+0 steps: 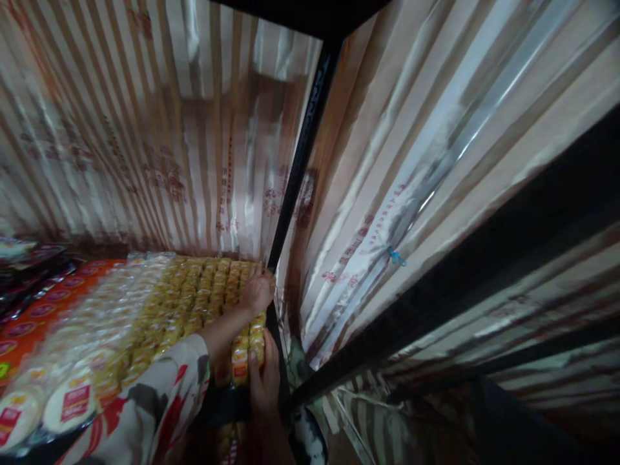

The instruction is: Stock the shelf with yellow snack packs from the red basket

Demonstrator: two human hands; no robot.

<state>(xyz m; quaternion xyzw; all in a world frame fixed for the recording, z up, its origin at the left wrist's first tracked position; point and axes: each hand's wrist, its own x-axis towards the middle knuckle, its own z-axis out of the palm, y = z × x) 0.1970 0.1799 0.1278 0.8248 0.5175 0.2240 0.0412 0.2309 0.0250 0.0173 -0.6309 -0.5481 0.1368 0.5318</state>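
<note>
Rows of small yellow-brown pastries (186, 303) in clear wrappers cover the right part of a display shelf. My left hand (259, 289) reaches across them, its fingers bent over the far end of the rightmost row by a black post; blur softens the fingertips. Nearer to me, my right hand (265, 381) grips the near end of that row, thumb on top and fingers along the outer side. Between the hands lies a wrapped pastry pack (240, 361) with a red label.
Left of the pastries are rows of pale round cakes (72, 400) in clear wrap, then an orange printed strip (58, 294). Dark packets (29, 278) lie farther left. A black upright post (303, 148) and a thick slanting bar (436, 252) frame the shelf. Striped plastic sheeting (145, 129) hangs behind.
</note>
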